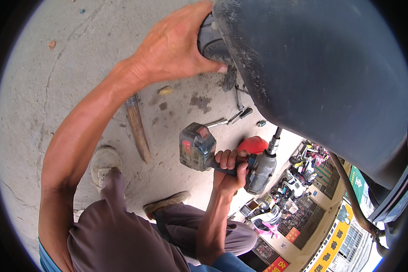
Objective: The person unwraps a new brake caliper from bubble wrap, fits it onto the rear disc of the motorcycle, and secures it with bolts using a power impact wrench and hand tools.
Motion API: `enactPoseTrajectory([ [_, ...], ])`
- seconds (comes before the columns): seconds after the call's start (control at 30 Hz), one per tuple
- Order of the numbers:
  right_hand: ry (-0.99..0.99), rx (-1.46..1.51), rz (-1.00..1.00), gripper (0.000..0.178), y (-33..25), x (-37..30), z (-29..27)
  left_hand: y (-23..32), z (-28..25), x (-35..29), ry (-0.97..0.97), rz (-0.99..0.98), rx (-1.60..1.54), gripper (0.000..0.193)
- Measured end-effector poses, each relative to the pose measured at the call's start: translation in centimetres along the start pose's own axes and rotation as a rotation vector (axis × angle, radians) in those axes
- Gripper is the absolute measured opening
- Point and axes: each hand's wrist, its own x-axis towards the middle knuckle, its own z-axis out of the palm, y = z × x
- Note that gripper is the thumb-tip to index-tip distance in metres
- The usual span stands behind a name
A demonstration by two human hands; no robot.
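My right hand (231, 167) is wrapped around the handle of a cordless impact wrench (260, 177) with a bulky battery. A metal socket (273, 144) and dark extension rise from its nose, and the tip disappears behind the lower edge of a large dark grey vehicle panel (322, 68). Up at the panel's left edge, my left hand (177, 47) grips a dark part with a rounded end (217, 50). Its thumb rests on the near side; the other fingers are mostly hidden. What that part is, I cannot make out.
On the concrete lie a wooden-handled tool (138, 129), a wrench (239, 97), a black-handled tool (245, 113) and a red object (253, 145). My shoes (105, 165) are close by. Several parked scooters (294, 183) line a building at the right.
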Motion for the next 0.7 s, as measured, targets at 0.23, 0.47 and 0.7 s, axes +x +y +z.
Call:
enactPoseTrajectory([
  [0.23,-0.009,0.033,0.015,0.036,0.6,0.1,0.7,-8.3,4.3,-4.8,0.129,-0.029,-0.281,0.066],
  [0.47,0.011,0.042,0.021,0.035,0.5,-0.1,0.8,-9.7,2.5,-5.4,-0.025,0.081,0.208,0.063],
  [0.7,0.036,0.044,-0.002,0.034,0.8,-0.2,1.5,0.5,-1.8,-1.3,-0.072,0.002,0.182,0.057],
])
